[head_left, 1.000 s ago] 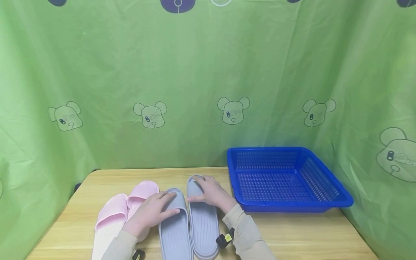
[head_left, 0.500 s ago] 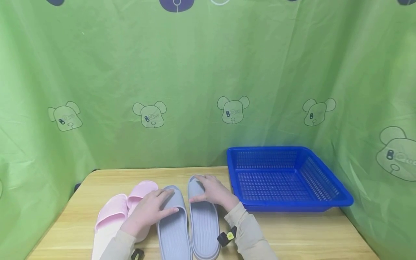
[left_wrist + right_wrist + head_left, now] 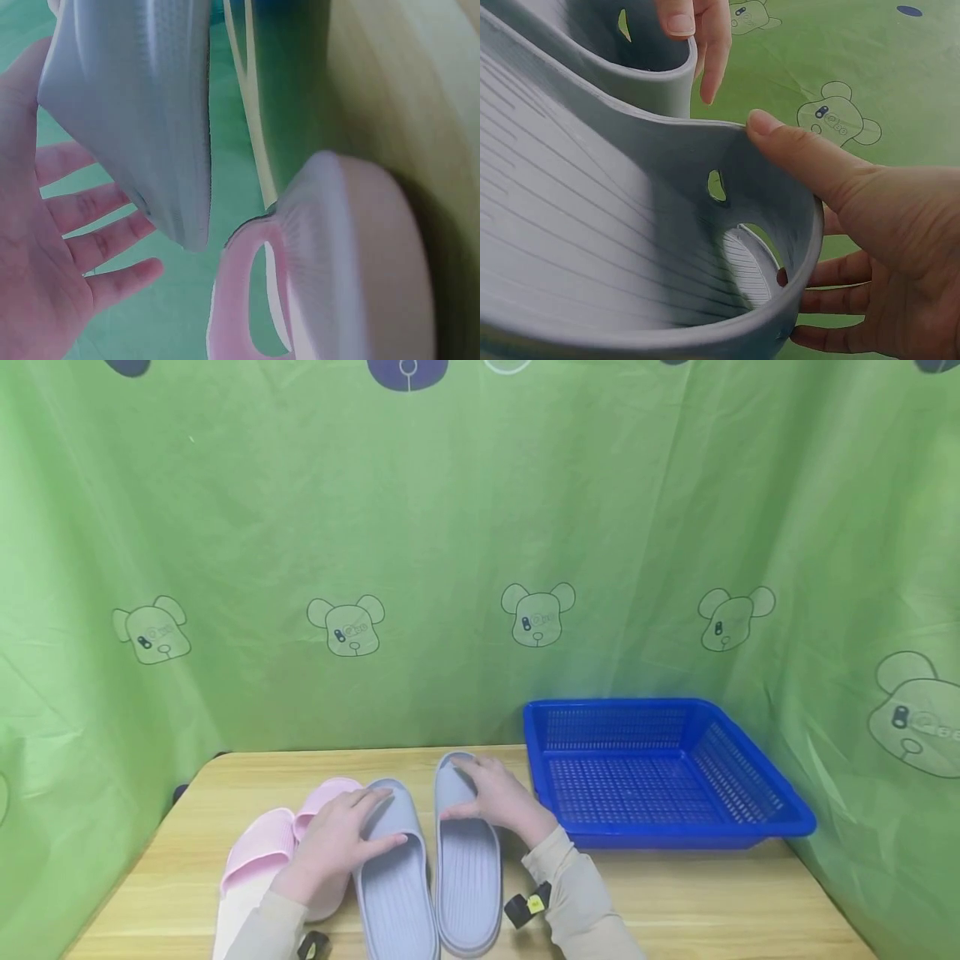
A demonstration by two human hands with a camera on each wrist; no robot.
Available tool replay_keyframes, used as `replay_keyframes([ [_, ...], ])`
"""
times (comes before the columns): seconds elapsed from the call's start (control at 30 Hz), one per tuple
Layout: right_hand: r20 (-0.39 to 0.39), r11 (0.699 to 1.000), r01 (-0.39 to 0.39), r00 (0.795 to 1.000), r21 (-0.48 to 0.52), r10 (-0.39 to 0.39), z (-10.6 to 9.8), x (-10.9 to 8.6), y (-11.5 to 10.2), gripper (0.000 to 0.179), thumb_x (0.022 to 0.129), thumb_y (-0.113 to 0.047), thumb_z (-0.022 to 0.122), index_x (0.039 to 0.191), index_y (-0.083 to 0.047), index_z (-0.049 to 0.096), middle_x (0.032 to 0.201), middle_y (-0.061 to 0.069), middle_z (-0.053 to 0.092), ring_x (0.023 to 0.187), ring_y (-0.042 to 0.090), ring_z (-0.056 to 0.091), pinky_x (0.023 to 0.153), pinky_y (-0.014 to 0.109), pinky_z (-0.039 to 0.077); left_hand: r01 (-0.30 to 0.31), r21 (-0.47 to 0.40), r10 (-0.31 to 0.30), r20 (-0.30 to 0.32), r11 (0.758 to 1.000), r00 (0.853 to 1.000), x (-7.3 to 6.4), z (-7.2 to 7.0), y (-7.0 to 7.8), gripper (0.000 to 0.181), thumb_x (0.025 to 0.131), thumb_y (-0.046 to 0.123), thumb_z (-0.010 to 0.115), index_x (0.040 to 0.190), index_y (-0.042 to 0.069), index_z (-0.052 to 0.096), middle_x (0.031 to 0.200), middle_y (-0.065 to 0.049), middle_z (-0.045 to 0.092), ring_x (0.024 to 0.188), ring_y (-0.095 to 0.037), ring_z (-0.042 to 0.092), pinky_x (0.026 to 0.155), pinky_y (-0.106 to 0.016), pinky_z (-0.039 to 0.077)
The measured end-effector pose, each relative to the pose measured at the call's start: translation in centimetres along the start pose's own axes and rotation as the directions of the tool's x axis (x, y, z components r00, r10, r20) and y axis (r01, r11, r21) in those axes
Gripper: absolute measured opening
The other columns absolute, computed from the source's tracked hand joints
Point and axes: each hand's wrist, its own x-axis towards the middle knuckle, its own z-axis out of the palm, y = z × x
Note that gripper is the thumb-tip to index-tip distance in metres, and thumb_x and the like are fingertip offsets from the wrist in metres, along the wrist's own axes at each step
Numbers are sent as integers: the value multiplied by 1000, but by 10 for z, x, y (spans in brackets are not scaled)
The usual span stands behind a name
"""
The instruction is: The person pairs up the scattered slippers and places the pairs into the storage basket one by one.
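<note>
Two grey-blue slippers with ribbed insoles lie side by side on the table in the head view, straps at the far end. My left hand [image 3: 330,843] holds the left grey slipper [image 3: 397,885] across its strap, thumb along the strap's open edge, fingers on the outer side. On the right grey slipper [image 3: 468,877], my right hand [image 3: 502,797] grips the strap. In the right wrist view its thumb [image 3: 795,146] presses the strap's rim and its other fingers reach round the toe end. A pair of pink slippers [image 3: 258,847] lies left, partly behind my left hand.
A blue plastic basket [image 3: 626,789] with mesh walls stands at the right of the wooden table [image 3: 675,902], beside my right hand. Green curtain [image 3: 450,527] with bear-head prints hangs behind and at both sides. Black camera mounts [image 3: 527,906] sit at the wrists.
Both grey slippers have slid a little away from me along with the hands. The left one has also shifted left, so the gap between their toe ends is wider.
</note>
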Motion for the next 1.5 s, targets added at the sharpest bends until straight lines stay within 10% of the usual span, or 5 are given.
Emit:
replay_keyframes([
  [0.97, -149, 997, -72, 986, -10, 69, -16, -2, 3, 96, 70, -61, 77, 141, -3, 49, 138, 24, 52, 125, 40, 51, 106, 52, 45, 71, -23, -73, -113, 997, 991, -2, -26, -7, 75, 78, 62, 70, 135, 16, 57, 128, -18, 63, 113, -37, 62, 95, -56, 50],
  [1.5, -320, 991, -132, 938, 19, 131, -23, -1, 11, 90, 69, -58, 80, 136, -4, 55, 132, 24, 54, 118, 42, 51, 95, 56, 50, 89, -43, -94, -155, 995, 983, 4, -41, -10, 74, 80, 60, 69, 137, 15, 55, 132, -18, 61, 116, -38, 60, 95, -56, 50],
])
